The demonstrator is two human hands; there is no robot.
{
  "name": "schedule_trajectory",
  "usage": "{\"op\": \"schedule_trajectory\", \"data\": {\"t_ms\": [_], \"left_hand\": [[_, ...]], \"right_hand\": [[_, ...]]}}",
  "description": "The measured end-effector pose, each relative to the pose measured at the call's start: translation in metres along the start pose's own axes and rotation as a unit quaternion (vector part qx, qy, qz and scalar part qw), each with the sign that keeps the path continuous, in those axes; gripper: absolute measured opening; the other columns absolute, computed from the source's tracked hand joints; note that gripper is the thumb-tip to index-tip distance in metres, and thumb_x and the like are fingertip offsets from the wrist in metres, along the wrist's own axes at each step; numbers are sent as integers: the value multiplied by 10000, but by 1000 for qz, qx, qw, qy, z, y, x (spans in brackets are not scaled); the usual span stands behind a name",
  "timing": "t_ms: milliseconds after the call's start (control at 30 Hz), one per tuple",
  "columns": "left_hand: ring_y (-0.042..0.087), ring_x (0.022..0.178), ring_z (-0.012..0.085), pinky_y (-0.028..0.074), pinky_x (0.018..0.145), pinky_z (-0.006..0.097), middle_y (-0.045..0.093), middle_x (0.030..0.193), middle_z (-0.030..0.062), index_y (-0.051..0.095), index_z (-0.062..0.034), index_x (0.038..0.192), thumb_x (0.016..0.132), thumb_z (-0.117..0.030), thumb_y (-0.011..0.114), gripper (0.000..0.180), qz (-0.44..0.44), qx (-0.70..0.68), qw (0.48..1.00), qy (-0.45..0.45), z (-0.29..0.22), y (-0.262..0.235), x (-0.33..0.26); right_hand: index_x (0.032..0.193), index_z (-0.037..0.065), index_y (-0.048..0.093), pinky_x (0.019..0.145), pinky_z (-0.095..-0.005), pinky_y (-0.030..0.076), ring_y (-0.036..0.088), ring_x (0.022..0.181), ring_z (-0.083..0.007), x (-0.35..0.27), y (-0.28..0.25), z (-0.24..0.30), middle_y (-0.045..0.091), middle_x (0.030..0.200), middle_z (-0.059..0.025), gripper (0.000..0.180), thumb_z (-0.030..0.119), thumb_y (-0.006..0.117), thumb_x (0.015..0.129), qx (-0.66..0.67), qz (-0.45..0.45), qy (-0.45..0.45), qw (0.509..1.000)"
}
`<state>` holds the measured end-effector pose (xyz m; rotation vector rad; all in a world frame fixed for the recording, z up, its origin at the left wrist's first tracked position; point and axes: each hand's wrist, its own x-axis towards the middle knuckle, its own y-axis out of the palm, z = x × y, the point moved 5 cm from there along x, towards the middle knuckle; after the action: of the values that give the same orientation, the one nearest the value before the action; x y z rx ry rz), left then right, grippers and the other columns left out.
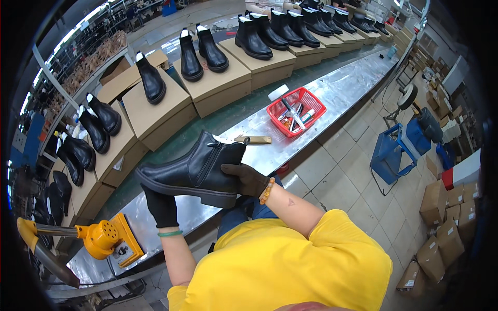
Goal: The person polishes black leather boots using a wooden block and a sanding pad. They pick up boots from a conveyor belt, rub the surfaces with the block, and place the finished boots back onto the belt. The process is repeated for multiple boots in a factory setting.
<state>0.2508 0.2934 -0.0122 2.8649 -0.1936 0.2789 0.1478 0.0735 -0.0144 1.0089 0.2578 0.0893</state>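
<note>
A black leather ankle boot [194, 167] with a side zip is held up in front of me, its toe to the left and its sole downward. White lining or paper shows at its top opening. My left hand [160, 206], in a black glove, supports the boot from below near the toe; its fingers are partly hidden behind the sole. My right hand [248, 179], in a dark glove, grips the boot at the heel, thumb on the near side. Just beyond the boot's top lies a tan-handled tool [255, 140] on the metal bench.
Black boots [253, 39] stand on cardboard boxes [223, 85] along the bench's [340, 98] far side. A red basket [296, 111] of small tools and tubes sits right of centre. At the left is a yellow machine [106, 239] with a hose. Cartons [438, 246] fill the right.
</note>
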Motion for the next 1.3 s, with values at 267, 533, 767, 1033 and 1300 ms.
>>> {"op": "schedule_trajectory", "data": {"t_ms": [267, 533, 767, 1033, 1300], "left_hand": [[488, 1143, 201, 398, 985, 321, 473, 1304, 66, 372, -84, 1347, 988, -285, 356, 412, 0, -30, 1000, -7, 22, 22, 13], [457, 1187, 191, 342, 1032, 318, 449, 1325, 102, 370, -44, 1342, 981, -191, 353, 390, 47, 40, 994, 86, 5, 35, 39], [524, 1092, 189, 405, 958, 308, 543, 1215, 59, 462, -66, 1280, 986, -350, 363, 421, -14, -348, 931, -112, 3, 48, 37], [505, 1141, 201, 407, 986, 320, 499, 1271, 102, 424, -42, 1301, 954, -203, 432, 383, 15, -111, 994, -4, 0, 35, 35], [524, 1124, 227, 414, 984, 356, 532, 1240, 115, 474, -47, 1267, 949, -417, 417, 492, 56, -349, 931, -92, -5, 29, 36]], "right_hand": [[1195, 46, 519, 905, -397, 487, 611, 1019, -235, -18, -7, -14, 617, 1119, -108, 391, 174, 632, 844, 26, 22, 56, 998], [1183, 24, 528, 853, -443, 524, 618, 984, -277, -33, 0, -29, 617, 1096, -125, 362, 150, 612, 855, -54, 37, 107, 992], [1302, 19, 401, 908, -573, 455, 547, 1104, -382, -36, -23, -42, 533, 1225, -187, 457, 159, 538, 889, -88, 18, 111, 990], [1135, 51, 559, 625, -280, 541, 619, 866, -154, -32, -32, -47, 604, 1072, -95, 338, 94, 660, 816, -176, -18, 21, 984], [1202, 51, 533, 719, -267, 520, 591, 919, -137, -31, -15, -44, 601, 1082, -69, 446, 68, 692, 785, -347, 5, -10, 938]]}}
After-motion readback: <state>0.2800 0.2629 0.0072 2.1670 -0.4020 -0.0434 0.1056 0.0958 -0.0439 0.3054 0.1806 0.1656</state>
